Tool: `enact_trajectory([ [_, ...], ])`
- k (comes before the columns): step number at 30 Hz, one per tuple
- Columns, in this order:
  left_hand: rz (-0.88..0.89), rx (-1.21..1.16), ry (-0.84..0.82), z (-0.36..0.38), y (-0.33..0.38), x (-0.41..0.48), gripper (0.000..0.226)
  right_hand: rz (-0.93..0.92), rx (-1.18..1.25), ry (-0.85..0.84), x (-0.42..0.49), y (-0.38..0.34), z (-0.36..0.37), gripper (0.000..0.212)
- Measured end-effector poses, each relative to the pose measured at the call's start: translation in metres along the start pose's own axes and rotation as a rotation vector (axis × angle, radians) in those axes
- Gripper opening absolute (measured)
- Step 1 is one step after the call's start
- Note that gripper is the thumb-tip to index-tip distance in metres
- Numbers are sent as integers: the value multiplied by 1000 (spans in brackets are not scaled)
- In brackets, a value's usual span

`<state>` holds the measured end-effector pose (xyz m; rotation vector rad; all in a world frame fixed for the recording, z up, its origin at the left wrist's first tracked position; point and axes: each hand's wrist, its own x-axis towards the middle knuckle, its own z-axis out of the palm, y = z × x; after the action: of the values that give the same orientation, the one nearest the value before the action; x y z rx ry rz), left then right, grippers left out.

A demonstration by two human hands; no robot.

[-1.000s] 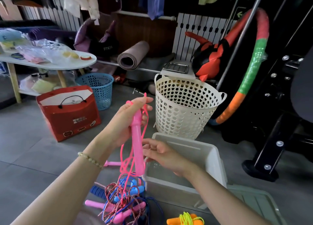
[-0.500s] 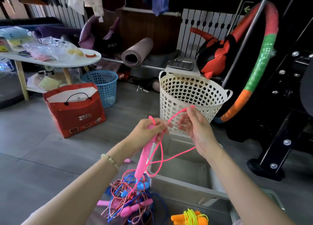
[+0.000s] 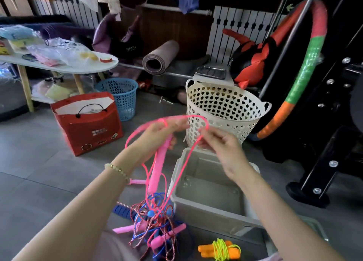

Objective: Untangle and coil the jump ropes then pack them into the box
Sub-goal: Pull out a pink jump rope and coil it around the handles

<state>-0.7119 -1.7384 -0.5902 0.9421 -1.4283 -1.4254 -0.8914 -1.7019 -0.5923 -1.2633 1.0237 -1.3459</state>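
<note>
The left hand is gripping the pink jump rope by its handle, the right hand pinching its cord above the grey box. Only the orange rope is lying coiled; the tangled ropes are waiting, nothing packed.

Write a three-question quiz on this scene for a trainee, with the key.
1. True or false: the left grip holds the pink rope by its handle.
2. Which rope's cord does the right grip hold? A blue, B pink, C red-and-white.
3. Fill in: the coiled rope lying nearest the camera has ___ handles.
Key: 1 true; 2 B; 3 orange.
</note>
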Motion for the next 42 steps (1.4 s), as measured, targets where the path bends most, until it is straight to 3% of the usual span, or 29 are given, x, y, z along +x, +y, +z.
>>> enact_trajectory([
  [4,-166,275,-297,14,-46,-19,22,-39,297,122,9,-21,-13,16],
  [6,-125,275,-279,20,-46,-22,21,-11,334,151,10,-16,-14,19],
  [8,-81,168,-157,19,-33,-19,20,52,352,118,12,-9,-13,19],
  [10,-45,-37,-88,16,-18,-16,20,171,358,-21,10,1,-9,27],
  [13,-17,-233,-81,15,0,-16,27,346,266,-369,-3,17,7,33],
  [16,2,-252,-21,9,7,-14,26,360,-56,-551,-13,34,20,21],
  [18,19,-246,40,-1,7,-11,23,313,-206,-491,-12,38,24,17],
  [21,-35,-116,63,-11,0,-10,28,199,-151,-275,-8,29,21,16],
  [26,-140,312,-246,8,-31,-29,29,-46,70,-7,0,-11,8,16],
  [28,-107,318,-212,16,-33,-26,24,-62,143,44,2,-19,2,16],
  [31,-72,46,-32,17,-17,-16,30,57,126,-18,4,-10,-4,33],
  [34,-20,-190,-53,16,5,-13,35,296,62,-234,-2,10,4,50],
  [38,-12,-275,-37,17,26,-9,30,365,-27,-515,-14,29,19,22],
  [40,3,-284,11,9,25,-3,29,299,-129,-454,-13,29,21,18],
  [42,-21,-163,35,0,17,-1,30,194,-164,-275,-8,27,18,19],
])
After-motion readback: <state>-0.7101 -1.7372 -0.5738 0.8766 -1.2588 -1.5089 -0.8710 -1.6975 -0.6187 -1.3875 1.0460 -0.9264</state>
